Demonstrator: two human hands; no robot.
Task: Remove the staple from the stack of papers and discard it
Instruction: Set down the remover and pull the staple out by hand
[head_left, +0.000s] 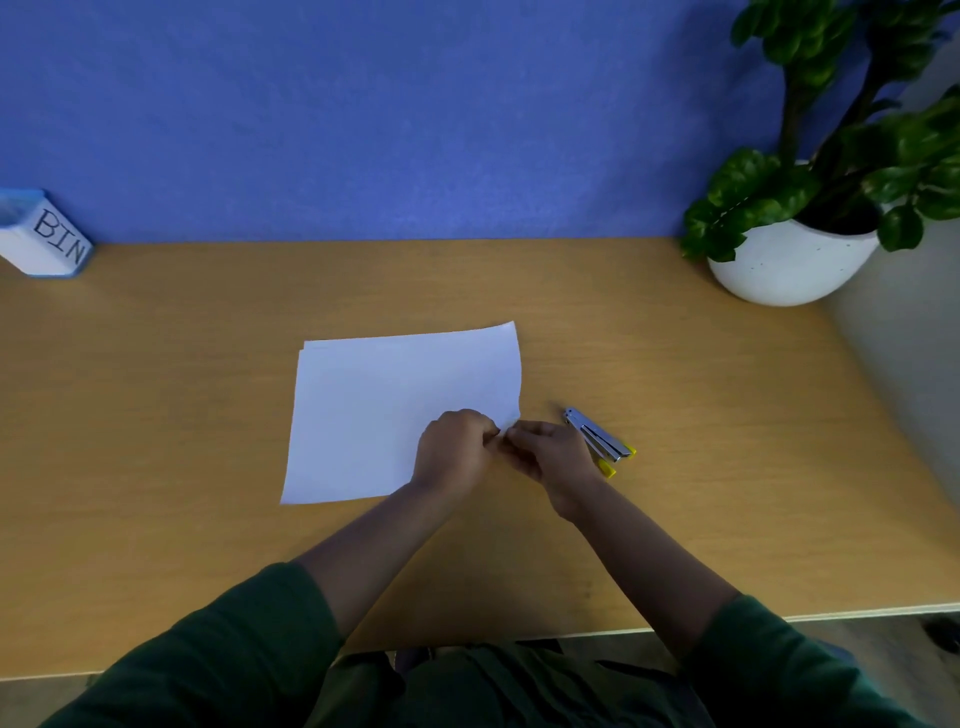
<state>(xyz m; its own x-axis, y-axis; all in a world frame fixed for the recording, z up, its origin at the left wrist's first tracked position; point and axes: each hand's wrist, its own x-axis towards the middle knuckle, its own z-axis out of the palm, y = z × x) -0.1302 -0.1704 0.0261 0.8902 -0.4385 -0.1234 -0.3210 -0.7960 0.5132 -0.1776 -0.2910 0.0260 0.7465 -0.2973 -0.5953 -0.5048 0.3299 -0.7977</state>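
A white stack of papers (384, 405) lies flat in the middle of the wooden desk (156, 415). My left hand (454, 452) rests on its near right corner, fingers curled and pinching the paper there. My right hand (550, 457) meets it from the right, fingertips pinched at the same corner. The staple itself is too small to see and is hidden between the fingers. A small white box marked BIN (44, 234) stands at the far left edge of the desk.
A silver and yellow stapler (600, 439) lies just right of my right hand. A white pot with a green plant (789, 260) stands at the back right. A blue wall runs behind the desk.
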